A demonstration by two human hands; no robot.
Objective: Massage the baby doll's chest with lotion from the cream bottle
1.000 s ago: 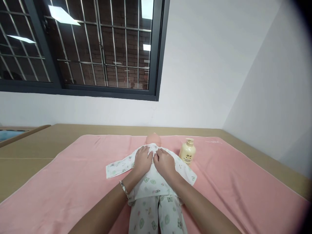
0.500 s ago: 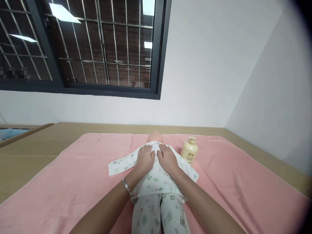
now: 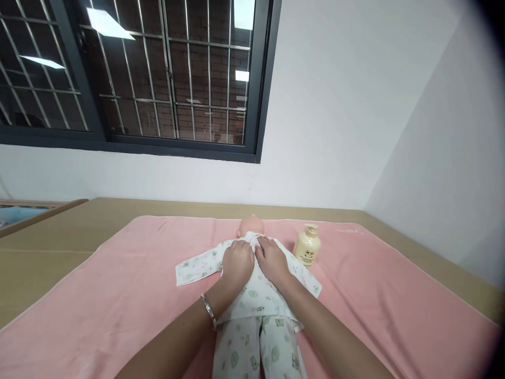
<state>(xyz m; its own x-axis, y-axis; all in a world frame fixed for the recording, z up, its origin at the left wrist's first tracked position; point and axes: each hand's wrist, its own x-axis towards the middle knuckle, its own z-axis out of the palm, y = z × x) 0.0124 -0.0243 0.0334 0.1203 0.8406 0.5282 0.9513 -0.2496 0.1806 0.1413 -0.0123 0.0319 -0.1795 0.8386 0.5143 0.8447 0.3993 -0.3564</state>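
A baby doll (image 3: 251,226) lies on a pink sheet, its head at the far end, dressed in a white printed shirt (image 3: 256,301) and matching pants (image 3: 239,347). On the left of its upper chest, my left hand (image 3: 238,261) is closed, fingers curled into the shirt below the collar; its fingertips are hidden. My right hand (image 3: 273,259) rests on the other side of the chest, fingers stretched out over the fabric. The shirt's sleeves spread out to both sides. A bracelet (image 3: 209,310) is on my left wrist.
A pale yellow pump bottle (image 3: 307,246) stands right of the doll, close to the shirt's sleeve. Under everything is the pink sheet (image 3: 130,295), laid over a wooden surface (image 3: 47,263). Behind are a white wall (image 3: 323,121) and a barred window (image 3: 169,79).
My left hand has curled its fingers from lying flat and shifted slightly right, gathering the shirt. My right hand has barely moved. The camera view has shifted slightly.
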